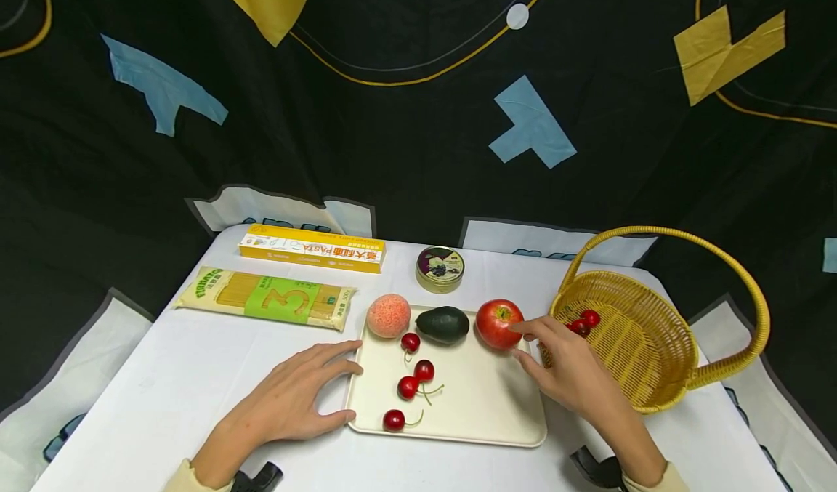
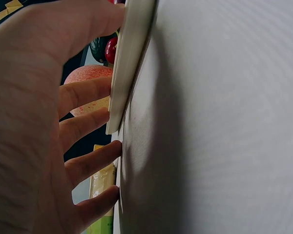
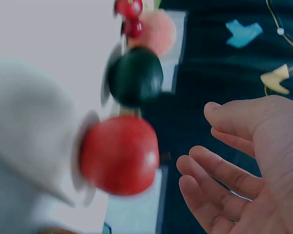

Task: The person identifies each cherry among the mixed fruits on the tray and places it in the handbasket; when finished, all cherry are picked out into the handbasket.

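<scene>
A cream tray (image 1: 477, 412) carries a peach (image 1: 389, 316), a dark green avocado (image 1: 443, 325), a red apple (image 1: 499, 324) and several cherries (image 1: 408, 387) with stems. Along the tray's left side, my left hand (image 1: 297, 394) has its fingers spread, with thumb and fingertips at the rim. The left wrist view shows the thumb against the tray's edge (image 2: 132, 63). My right hand (image 1: 572, 368) reaches over the tray's right side, its fingertips by the apple. In the right wrist view, those fingers are loosely bent with a gap between them and the apple (image 3: 119, 156).
A yellow wicker basket (image 1: 644, 347) with a tall handle stands right of the tray, a few cherries (image 1: 590, 318) inside. Behind the tray is a round tin (image 1: 440, 269). At the back left lie a pasta box (image 1: 314, 248) and a bag of spaghetti (image 1: 268, 297).
</scene>
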Available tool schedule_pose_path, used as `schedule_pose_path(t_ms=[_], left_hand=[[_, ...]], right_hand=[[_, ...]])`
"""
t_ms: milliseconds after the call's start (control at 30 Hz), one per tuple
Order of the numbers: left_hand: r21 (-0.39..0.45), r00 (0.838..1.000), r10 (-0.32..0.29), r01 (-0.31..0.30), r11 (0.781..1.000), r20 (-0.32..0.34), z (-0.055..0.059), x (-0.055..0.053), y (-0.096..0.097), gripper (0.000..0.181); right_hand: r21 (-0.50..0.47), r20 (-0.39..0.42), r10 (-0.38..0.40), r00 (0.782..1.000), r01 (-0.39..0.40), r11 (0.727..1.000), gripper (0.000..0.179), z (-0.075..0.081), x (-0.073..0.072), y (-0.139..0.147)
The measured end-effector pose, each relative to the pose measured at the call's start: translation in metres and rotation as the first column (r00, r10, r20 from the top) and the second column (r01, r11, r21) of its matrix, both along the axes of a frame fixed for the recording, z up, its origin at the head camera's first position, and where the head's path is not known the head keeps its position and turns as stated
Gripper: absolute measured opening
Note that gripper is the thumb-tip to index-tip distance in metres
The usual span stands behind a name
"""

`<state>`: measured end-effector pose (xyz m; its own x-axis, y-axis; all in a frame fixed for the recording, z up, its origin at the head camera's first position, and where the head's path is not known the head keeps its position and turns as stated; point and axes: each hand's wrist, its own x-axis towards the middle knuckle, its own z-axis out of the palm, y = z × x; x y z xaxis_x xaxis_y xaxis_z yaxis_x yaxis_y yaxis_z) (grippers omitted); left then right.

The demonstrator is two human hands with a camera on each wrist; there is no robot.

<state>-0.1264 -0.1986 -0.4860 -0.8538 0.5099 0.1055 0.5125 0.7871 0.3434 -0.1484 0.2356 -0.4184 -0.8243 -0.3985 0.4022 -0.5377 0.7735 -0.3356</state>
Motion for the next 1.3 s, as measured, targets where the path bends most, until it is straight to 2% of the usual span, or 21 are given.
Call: schedule_pose_path(t_ms=[167, 267, 433, 667, 800, 933, 1167, 1300], left_hand=[[0.0, 1.0, 0.0, 0.0, 1.0, -0.002, 0.0, 0.0, 0.0, 0.052], [0.004, 1.0, -0.002, 0.002, 1.0, -0.003, 0.0, 0.0, 0.0, 0.052], [0.0, 1.0, 0.001, -0.001, 1.0, 0.0, -0.001, 0.0, 0.001, 0.052], [-0.006, 1.0, -0.004, 0.004, 1.0, -0.009, 0.0, 0.0, 0.001, 0.052], [-0.011, 1.0, -0.004, 0.004, 1.0, -0.023, 0.0, 0.0, 0.0, 0.052], [-0.009, 1.0, -0.006, 0.006, 1.0, -0.026, 0.0, 0.0, 0.0, 0.052], [-0.005, 1.0, -0.012, 0.012, 1.0, -0.025, 0.0, 0.0, -0.001, 0.051], [-0.002, 0.999, -0.017, 0.016, 1.0, -0.036, 0.001, 0.0, -0.002, 0.052]], right_hand=[[-0.026, 0.008, 0.108, 0.994, -0.108, 0.994, 0.037, -0.014, -0.003, -0.024], [-0.045, 0.02, 0.182, 0.983, -0.181, 0.982, 0.034, -0.022, -0.006, -0.036], [-0.051, 0.076, 0.258, 0.963, -0.255, 0.966, 0.031, -0.03, -0.011, -0.051], [-0.059, 0.169, 0.294, 0.941, -0.288, 0.956, 0.032, -0.036, -0.015, -0.069], [-0.025, 0.207, 0.297, 0.932, -0.299, 0.954, 0.032, -0.038, -0.017, -0.081], [0.017, 0.227, 0.31, 0.923, -0.322, 0.947, 0.031, -0.041, -0.018, -0.091], [0.03, 0.237, 0.359, 0.903, -0.377, 0.926, 0.03, -0.044, -0.02, -0.099], [0.036, 0.27, 0.359, 0.893, -0.382, 0.923, 0.027, -0.044, -0.022, -0.099]])
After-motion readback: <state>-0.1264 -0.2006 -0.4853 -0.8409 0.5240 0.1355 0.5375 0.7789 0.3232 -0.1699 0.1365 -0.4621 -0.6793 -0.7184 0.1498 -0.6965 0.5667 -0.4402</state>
